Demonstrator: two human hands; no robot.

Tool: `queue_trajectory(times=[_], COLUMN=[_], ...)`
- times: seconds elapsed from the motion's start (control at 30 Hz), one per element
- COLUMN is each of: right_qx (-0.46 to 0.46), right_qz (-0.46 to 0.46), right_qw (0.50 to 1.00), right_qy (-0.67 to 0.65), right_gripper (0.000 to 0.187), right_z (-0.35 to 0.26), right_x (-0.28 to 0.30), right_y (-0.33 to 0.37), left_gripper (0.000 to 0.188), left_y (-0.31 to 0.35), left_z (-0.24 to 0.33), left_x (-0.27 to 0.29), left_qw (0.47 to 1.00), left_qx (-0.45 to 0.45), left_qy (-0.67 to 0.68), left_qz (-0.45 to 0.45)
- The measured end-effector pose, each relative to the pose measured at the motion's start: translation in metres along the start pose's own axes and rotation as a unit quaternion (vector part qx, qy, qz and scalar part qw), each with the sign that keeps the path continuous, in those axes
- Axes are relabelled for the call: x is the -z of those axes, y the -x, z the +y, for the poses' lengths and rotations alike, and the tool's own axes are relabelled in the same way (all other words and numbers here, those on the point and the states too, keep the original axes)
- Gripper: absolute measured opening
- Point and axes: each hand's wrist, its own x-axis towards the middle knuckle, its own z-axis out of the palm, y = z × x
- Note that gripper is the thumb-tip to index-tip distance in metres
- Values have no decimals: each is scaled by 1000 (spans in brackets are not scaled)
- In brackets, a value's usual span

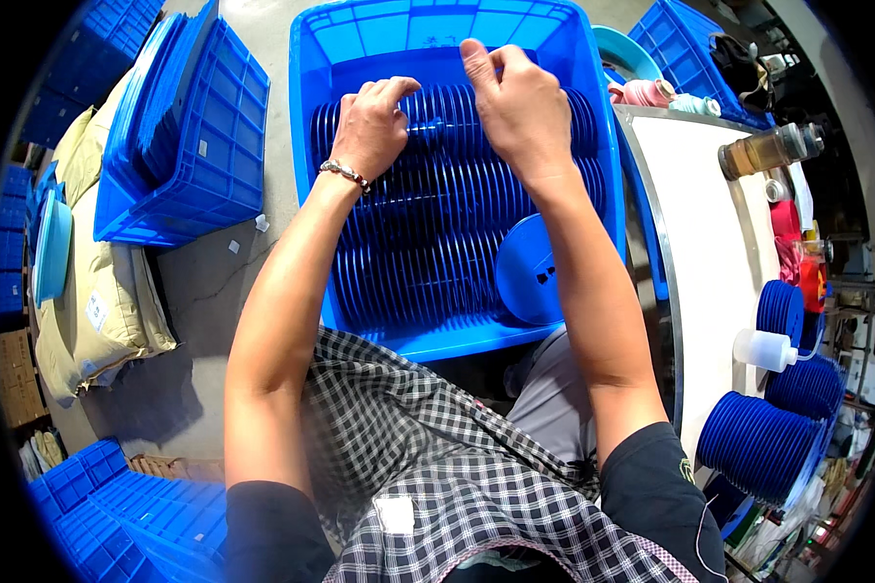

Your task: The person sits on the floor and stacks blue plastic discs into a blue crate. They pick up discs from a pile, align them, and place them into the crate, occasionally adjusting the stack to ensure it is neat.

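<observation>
A blue crate [306,58] stands in front of me, packed with rows of thin round blue discs [418,209] on edge. My left hand [369,126], with a beaded bracelet at the wrist, is over the left part of the far row. Its fingers are bent and apart, and no held thing shows in them. Over the right part of the same row is my right hand [525,117], thumb raised away from its curled fingers, with nothing visible between. Whether either hand touches the discs is hard to tell. One disc [527,272] faces up at the near right.
At right, a white-topped table [695,214] bears a bottle of brown liquid [770,151], a white squeeze bottle [763,350] and stacks of blue discs [758,442]. To the left are a blue crate of flat blue pieces [209,136] and beige sacks [97,301].
</observation>
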Motion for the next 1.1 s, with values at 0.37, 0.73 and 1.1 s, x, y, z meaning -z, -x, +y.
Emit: queue_trajectory(times=[0.37, 0.73, 1.1], right_qx=[-45, -63, -102], right_qz=[40, 31, -104], right_qw=[995, 997, 984], right_qy=[-74, -32, 101], right_gripper=[44, 37, 33], right_z=[35, 73, 99], right_x=[26, 57, 66], right_y=[-11, -6, 15], left_gripper=[43, 46, 27], left_y=[5, 8, 2], left_z=[-5, -16, -8], left_x=[-25, -24, -12], left_qw=[994, 986, 993], left_qx=[-53, -19, -65], left_qy=[-62, -86, -72], left_qz=[-76, -144, -69])
